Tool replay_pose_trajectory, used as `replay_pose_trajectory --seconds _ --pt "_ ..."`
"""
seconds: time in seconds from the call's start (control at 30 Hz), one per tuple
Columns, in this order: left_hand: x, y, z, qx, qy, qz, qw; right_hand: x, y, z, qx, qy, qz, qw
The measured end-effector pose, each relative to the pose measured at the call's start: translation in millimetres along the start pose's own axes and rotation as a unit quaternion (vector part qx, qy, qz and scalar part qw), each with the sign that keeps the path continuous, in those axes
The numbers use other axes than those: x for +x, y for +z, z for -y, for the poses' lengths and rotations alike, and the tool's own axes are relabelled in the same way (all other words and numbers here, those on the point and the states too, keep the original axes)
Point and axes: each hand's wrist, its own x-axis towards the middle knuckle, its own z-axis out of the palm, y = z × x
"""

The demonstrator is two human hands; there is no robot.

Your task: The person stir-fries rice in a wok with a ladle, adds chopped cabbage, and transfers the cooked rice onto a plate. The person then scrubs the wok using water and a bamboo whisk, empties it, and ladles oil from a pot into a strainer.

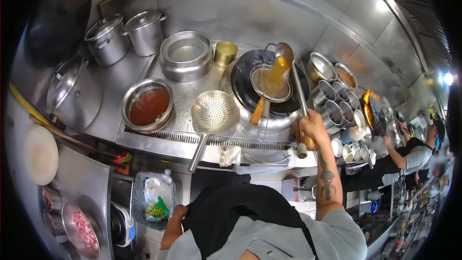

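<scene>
My right hand (pixel 314 127) is closed round the handle of a ladle (pixel 285 53), whose bowl is raised over the black wok (pixel 240 79). Yellow-brown liquid (pixel 277 73) falls from the ladle onto a round mesh strainer (pixel 258 78) with a wooden handle (pixel 257 111), lying across the wok. Down by my left side, my left hand (pixel 180 211) is beside the black apron (pixel 211 216); its fingers are too small to make out. Left of the wok lies a perforated skimmer (pixel 215 111), near a pot of red-brown sauce (pixel 150 107).
Lidded steel pots (pixel 144 33) and a wide pot (pixel 186 62) stand at the left and back. Several steel containers (pixel 333 114) sit right of the wok. Flames (pixel 368 110) rise by another wok near a co-worker (pixel 409 156). A bin (pixel 154 200) stands below.
</scene>
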Motion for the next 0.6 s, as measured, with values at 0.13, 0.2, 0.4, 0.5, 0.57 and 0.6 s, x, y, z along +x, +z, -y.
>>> replay_pose_trajectory --seconds 0.13,0.2,0.4,0.5,0.57,0.6 --pt "23 10 29 0.189 0.221 -0.021 0.956 -10 7 21 -0.220 -0.196 -0.167 0.941" --pt "22 8 28 0.155 0.215 -0.028 0.964 -13 18 47 -0.192 -0.212 -0.144 0.947" --pt "-12 6 21 0.179 0.181 0.005 0.967 5 104 78 0.117 -0.148 0.067 0.980" --pt "-18 27 38 0.222 0.176 0.057 0.957 10 158 87 0.183 -0.082 0.196 0.960" --pt "-35 38 47 0.017 0.034 0.050 0.998 8 197 95 0.213 -0.061 0.257 0.941" --pt "-41 40 50 -0.005 0.009 0.040 0.999 9 213 96 0.182 -0.051 0.283 0.940"
